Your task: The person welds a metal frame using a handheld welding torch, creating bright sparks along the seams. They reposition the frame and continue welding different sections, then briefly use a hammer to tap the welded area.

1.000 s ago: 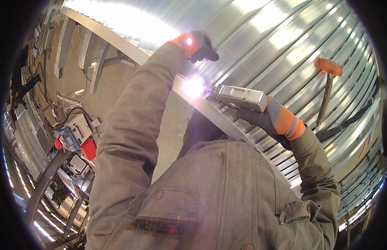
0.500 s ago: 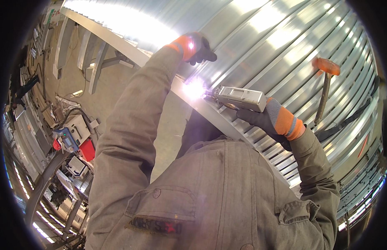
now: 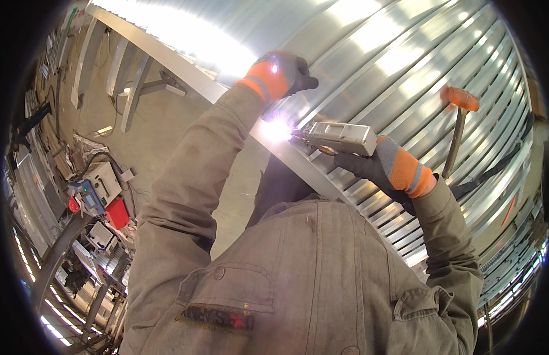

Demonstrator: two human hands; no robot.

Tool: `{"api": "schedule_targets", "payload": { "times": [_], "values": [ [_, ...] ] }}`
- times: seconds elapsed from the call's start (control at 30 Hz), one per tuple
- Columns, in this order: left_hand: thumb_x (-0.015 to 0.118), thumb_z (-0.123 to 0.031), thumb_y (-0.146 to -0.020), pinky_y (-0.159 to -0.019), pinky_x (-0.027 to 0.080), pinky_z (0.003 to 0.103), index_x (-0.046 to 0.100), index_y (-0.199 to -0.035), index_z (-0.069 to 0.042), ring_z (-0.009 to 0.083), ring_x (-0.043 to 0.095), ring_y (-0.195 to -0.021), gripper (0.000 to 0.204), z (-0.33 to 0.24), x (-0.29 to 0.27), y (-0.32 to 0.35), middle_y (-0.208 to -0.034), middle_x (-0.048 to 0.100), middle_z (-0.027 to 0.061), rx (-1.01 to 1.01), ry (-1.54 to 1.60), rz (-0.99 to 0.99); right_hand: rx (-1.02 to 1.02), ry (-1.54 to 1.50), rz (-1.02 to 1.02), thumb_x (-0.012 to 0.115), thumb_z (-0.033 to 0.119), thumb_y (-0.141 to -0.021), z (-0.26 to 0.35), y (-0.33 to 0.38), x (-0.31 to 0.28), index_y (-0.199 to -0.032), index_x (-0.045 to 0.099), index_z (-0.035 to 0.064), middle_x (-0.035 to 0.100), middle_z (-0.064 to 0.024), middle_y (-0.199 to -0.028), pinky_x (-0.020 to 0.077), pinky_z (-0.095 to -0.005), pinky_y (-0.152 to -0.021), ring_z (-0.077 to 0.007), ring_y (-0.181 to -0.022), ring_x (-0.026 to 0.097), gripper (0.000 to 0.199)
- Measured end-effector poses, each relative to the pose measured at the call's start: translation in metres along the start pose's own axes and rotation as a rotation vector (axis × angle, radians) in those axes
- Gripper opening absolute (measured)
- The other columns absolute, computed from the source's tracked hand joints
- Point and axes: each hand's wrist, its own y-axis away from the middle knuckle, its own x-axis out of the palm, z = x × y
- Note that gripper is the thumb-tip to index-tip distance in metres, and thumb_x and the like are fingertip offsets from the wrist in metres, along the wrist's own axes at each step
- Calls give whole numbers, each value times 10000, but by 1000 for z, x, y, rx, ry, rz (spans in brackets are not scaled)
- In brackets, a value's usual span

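Note:
My right hand [image 3: 384,168], in a grey and orange glove, grips a pale box-shaped welding gun [image 3: 339,137]. Its tip points left at a bright white arc [image 3: 276,129] on the edge of a long metal beam [image 3: 186,74]. My left hand [image 3: 281,74], gloved the same way, is raised just above the arc and rests against the ribbed shiny metal sheet [image 3: 393,65]. I see only the back of that hand, so its fingers and palm are hidden. My grey work jacket [image 3: 298,278] fills the lower middle of the view.
A hammer with an orange head [image 3: 458,133] lies on the ribbed sheet right of my right hand. At the left, on the floor, stand a welding machine with a blue and red unit [image 3: 91,198], cables and metal frames [image 3: 135,83].
My left hand has shifted slightly along the sheet. The welding gun and the arc stay almost where they were.

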Motion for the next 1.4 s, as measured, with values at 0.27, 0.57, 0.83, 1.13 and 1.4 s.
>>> {"api": "schedule_targets", "payload": {
  "times": [0.27,0.57,0.83,1.13,1.4],
  "values": [
    [837,-545,-908,-722,593,456,890,-1050,-121,256,716,-716,450,-17,16,-5,-796,759,61,145,-3,108,-2,51,10,772,374,-1152,20,-3,0,-1526,742,104,852,-125,-1240,595,-381,-994,-219,-1073,775,462],
    [850,-583,-919,-724,600,479,811,-845,-55,311,747,-738,534,-35,33,-28,-823,787,113,98,-193,265,98,188,82,744,392,-1167,51,-8,-4,-1471,770,130,844,-113,-1156,595,-398,-949,-231,-1006,768,402],
    [886,-594,-907,-726,601,499,827,-849,-55,316,734,-713,545,-33,41,-35,-816,781,111,88,-165,197,106,-177,-116,842,281,-1102,28,49,-8,-1478,765,42,855,-82,-1220,592,-346,-1023,-124,-1115,735,451],
    [963,-509,-841,-686,613,377,856,-1064,-99,207,722,-729,479,-33,42,-43,-878,789,53,-51,-22,276,109,-248,-155,873,254,-1090,-30,88,3,-1457,766,16,854,-104,-1268,614,-360,-1028,-144,-1132,757,451],
    [966,-491,-839,-609,566,371,802,-938,-105,188,649,-647,431,-37,36,-46,-788,704,28,-89,28,345,-4,-198,-97,851,273,-1099,-53,66,5,-1479,766,42,858,-117,-1317,618,-367,-1042,-166,-1157,786,453]
  ]
}}
